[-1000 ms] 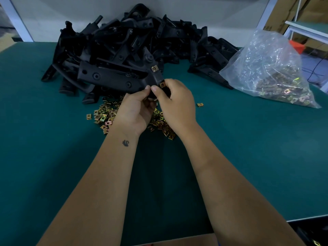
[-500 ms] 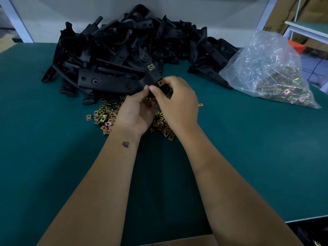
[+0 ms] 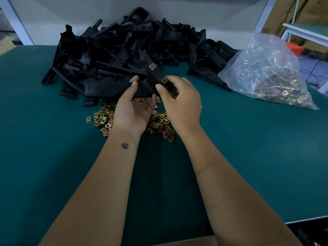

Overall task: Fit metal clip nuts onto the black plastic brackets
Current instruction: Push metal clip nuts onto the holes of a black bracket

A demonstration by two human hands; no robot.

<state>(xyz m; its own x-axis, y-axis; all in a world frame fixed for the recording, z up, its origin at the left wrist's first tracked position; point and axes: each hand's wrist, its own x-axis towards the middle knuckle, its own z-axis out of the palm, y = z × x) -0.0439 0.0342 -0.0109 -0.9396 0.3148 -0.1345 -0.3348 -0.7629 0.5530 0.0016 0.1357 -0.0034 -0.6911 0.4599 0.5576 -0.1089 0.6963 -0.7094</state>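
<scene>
Two clip nuts are already seated on the black plastic bracket (image 3: 142, 87) that the person holds above the table (image 3: 248, 157): one clip nut (image 3: 152, 66) on the far tab, a second clip nut (image 3: 164, 80) at the near end, just by the right thumb. The left hand (image 3: 132, 108) lies palm-up under the bracket w/ fingers loosely curled, thumb resting on the top face — more a cradle than a firm grip. The right hand (image 3: 179, 102) is curled round the near end of the bracket, thumb pressed beside the second nut; whether it also pinches a spare nut I cannot tell.

The bracket looks stiff and light, a moulded part w/ flat arms and holes, so probably it will not flex much when a nut is pushed on. Best hold is on the broad flat body, away from the tabs. The nuts are small, thin spring metal — likely slippery, w/ sharp edges; pinch by the two flat sides and slide over the tab edge until the holes line up.

Below the hands lies a loose heap of clip nuts (image 3: 159, 123). Behind is a pile of brackets (image 3: 124, 47), and to the right a clear plastic bag of nuts (image 3: 269, 73).
</scene>
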